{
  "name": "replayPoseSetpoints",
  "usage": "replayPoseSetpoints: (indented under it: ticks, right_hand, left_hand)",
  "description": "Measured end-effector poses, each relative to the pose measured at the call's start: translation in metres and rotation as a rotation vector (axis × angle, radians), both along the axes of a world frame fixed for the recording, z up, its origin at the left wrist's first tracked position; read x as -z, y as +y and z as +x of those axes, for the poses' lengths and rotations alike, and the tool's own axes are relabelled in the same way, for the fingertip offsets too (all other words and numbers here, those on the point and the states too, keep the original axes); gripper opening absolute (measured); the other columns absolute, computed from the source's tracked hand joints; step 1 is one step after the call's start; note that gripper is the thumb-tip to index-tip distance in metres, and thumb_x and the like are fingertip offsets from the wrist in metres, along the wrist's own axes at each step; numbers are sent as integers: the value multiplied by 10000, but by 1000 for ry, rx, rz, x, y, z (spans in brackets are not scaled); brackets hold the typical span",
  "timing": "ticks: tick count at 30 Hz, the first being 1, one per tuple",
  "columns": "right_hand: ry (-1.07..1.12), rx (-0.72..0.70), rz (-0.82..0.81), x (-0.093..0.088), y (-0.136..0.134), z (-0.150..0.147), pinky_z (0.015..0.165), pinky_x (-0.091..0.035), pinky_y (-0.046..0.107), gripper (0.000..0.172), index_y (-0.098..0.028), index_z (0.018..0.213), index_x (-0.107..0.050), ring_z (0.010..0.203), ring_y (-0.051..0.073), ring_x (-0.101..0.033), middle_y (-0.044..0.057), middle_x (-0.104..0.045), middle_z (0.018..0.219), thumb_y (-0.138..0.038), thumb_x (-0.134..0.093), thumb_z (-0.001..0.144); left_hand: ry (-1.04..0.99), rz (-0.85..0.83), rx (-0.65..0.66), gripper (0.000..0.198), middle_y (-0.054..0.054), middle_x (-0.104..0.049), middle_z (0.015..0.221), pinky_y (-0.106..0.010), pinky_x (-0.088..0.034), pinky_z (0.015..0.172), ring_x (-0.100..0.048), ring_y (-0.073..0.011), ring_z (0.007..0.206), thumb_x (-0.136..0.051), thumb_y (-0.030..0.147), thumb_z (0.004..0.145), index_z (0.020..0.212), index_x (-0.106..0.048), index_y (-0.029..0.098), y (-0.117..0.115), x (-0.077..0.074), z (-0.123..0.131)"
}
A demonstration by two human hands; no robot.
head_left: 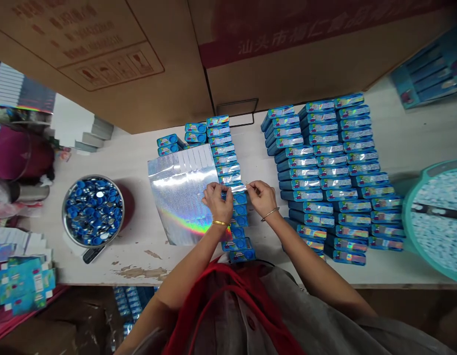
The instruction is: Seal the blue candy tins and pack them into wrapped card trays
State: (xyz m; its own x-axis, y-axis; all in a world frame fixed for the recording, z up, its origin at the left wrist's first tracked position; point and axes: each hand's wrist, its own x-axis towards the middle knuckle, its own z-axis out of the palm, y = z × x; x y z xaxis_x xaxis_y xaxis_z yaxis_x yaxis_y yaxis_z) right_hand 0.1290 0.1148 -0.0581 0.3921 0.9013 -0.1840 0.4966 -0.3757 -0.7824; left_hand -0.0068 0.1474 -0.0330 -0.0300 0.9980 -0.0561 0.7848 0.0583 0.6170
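The left hand [217, 202] and right hand [261, 198] were close together, their fingertips pinching a narrow holographic foil strip [237, 188], its long axis running crosswise between them. Under the hands ran a column of blue boxes [240, 198]. A larger holographic foil sheet [180, 197] lay on the table [147, 261], nearer the left hand.

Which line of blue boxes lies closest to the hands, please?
The single long line passing beneath the left hand and right hand; the wide block sits further right.
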Motion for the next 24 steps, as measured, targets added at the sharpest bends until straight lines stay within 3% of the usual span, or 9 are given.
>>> replayPoseSetpoints:
  ticks: [4,8,10,13,16,20,24]
  right_hand:
    - [58,14,-24,11,0,-1,691,-371,295,287,-204,750,-633,665,153,-512,7,-598,699,-444,-505,842]
    - [237,140,31,15,-6,-8,655,-403,295,371,-189,957,-672,658,156,-511,7,-591,725,-504,-526,826]
    - [281,135,84,15,-13,-12,677,-421,305,398,-194,1021,-681,712,166,-533,23,-601,783,-505,-492,858]
    - [168,20,66,12,-25,-17,745,-417,338,414,-220,1068,-687,811,194,-548,42,-607,834,-485,-405,919]
    - [-123,-65,7,5,-25,-20,789,-379,383,441,-208,1145,-657,900,240,-520,86,-619,938,-470,-368,939]
    - [-350,-155,125,-14,16,-36,806,-348,384,442,-178,1279,-561,967,258,-485,128,-587,1094,-410,-371,954]
    - [-410,-413,180,-31,83,-75,781,-328,370,400,-178,1276,-558,916,249,-467,110,-593,1002,-330,-361,963]
  left_hand:
    - [59,-22,4,63,-54,-563,974,-379,-319,812,-503,-251,976,-626,227,776,815,-581,207,1,2,2]
    - [-20,-54,-54,358,-93,-561,1043,-416,-323,858,-512,-277,1015,-630,207,740,1071,-498,186,7,2,2]
    - [-54,-55,-52,397,-102,-559,1058,-431,-320,878,-515,-282,1022,-609,197,747,1120,-472,192,8,3,3]
    - [-60,-50,-24,385,-101,-559,1058,-439,-327,891,-511,-290,1039,-602,181,749,1115,-486,211,7,2,2]
    - [-140,-69,30,340,-78,-566,996,-399,-375,846,-543,-258,950,-634,181,736,1059,-537,218,12,-2,-8]
    - [-340,50,107,223,-41,-577,890,-306,-426,740,-549,-170,749,-569,235,827,1049,-578,219,58,-11,-54]
    - [-39,220,204,215,-76,-599,921,-342,-424,807,-544,-206,837,-471,188,871,1037,-608,198,137,-10,-115]
